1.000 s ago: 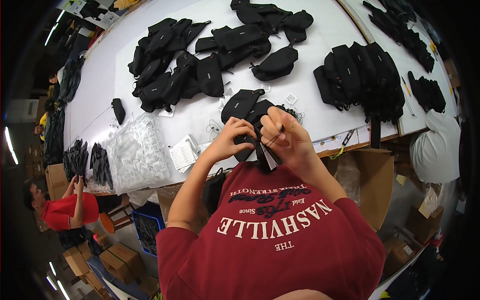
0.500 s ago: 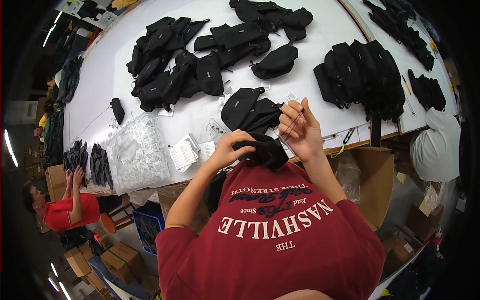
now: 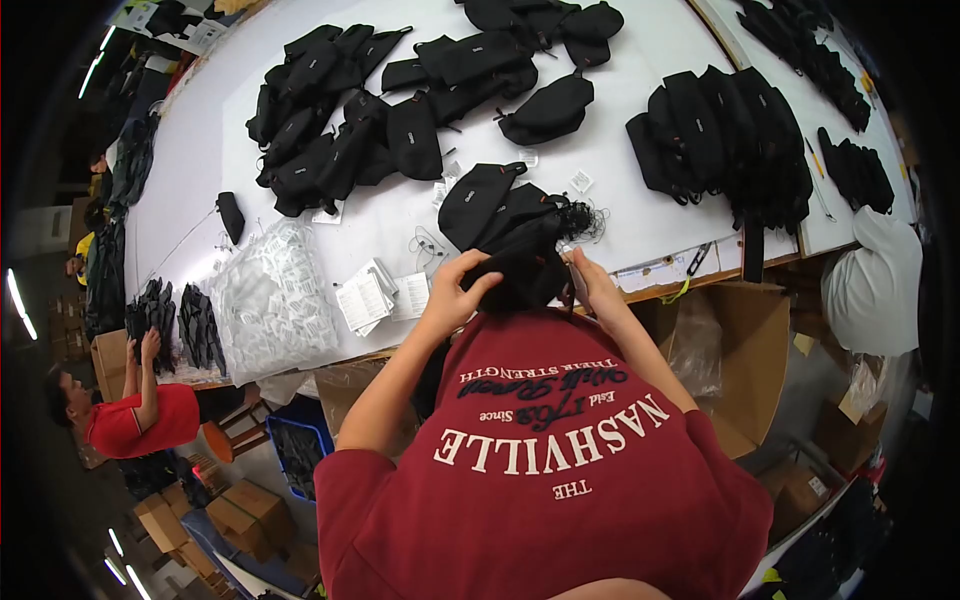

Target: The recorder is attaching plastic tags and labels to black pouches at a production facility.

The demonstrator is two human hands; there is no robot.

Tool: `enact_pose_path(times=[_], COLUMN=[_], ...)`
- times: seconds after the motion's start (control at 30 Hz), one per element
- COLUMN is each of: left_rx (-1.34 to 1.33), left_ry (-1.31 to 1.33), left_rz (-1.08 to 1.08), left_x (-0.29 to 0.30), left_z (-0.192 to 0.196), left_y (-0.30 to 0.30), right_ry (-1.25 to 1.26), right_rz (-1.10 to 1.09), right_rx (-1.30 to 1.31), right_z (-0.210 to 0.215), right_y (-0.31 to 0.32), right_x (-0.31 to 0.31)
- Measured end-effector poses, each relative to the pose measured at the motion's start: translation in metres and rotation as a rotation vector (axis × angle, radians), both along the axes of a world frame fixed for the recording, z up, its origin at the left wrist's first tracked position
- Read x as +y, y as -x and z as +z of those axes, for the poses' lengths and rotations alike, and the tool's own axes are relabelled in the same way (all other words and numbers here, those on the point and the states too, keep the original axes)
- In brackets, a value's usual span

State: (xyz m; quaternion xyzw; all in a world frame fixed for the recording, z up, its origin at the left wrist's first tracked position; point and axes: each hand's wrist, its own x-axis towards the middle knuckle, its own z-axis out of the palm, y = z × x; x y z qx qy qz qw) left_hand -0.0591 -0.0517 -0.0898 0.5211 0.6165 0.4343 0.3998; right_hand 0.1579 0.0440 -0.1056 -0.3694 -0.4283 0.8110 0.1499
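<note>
A black fabric pouch (image 3: 522, 270) is held at the near edge of the white table (image 3: 400, 220), just above my red shirt. My left hand (image 3: 452, 295) grips its left side, fingers curled over the fabric. My right hand (image 3: 592, 283) holds its right side. A tangle of thin black cords (image 3: 580, 218) sticks out past the pouch, next to another black pouch (image 3: 478, 198) lying on the table.
Piles of black pouches (image 3: 340, 130) cover the far table, more stand stacked at the right (image 3: 720, 140). A clear bag of small white packets (image 3: 268, 295) and paper leaflets (image 3: 375, 295) lie to the left. An open cardboard box (image 3: 740, 350) sits below the table. A person in red (image 3: 130, 420) works at the left.
My right hand has come down from an open raised pose onto the pouch's right side. The pouch has been pulled closer to my chest, both hands now on it.
</note>
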Motion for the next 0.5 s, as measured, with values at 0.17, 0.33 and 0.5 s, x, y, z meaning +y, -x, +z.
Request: enact_pose_path(times=[0.17, 0.33, 0.5], left_rx=[-0.025, -0.2, -0.267], left_ry=[0.118, 0.41, 0.51], left_rz=[0.109, -0.117, -0.214], left_x=[-0.003, -0.008, -0.018], left_z=[-0.007, 0.012, 0.053], left_y=[0.021, 0.043, 0.04], right_ry=[0.071, -0.218, -0.26], right_rz=[0.065, 0.264, 0.164], right_rx=[0.321, -0.102, -0.214], right_z=[0.009, 0.035, 0.049], right_y=[-0.03, -0.064, -0.089], right_x=[0.012, 0.045, 0.065])
